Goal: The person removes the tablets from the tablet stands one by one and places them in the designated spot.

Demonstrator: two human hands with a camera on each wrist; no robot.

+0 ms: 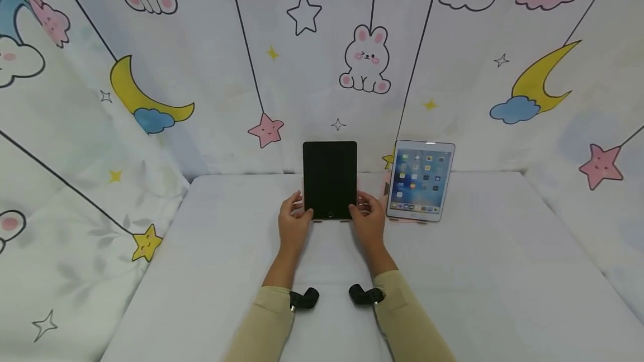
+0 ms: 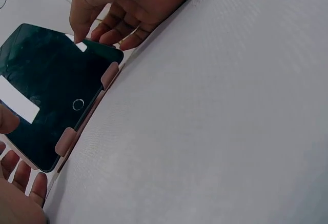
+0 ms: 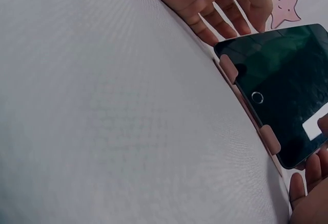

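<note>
A black tablet (image 1: 330,179) with a dark screen leans upright on a pink stand (image 2: 65,142) at the back of the table. Two small pink lips of the stand hook over its bottom edge, either side of the round home button (image 3: 257,97). My left hand (image 1: 293,228) grips its lower left side, thumb on the front face and the other fingers round the edge. On the lower right side my right hand (image 1: 369,222) holds it likewise. The stand's back is hidden behind the tablet.
A white tablet (image 1: 421,180), its screen lit with app icons, leans on another pink stand just right of my right hand. White cloth covers the table (image 1: 478,272). Behind it hangs a backdrop (image 1: 312,88) printed with stars, moons and rabbits.
</note>
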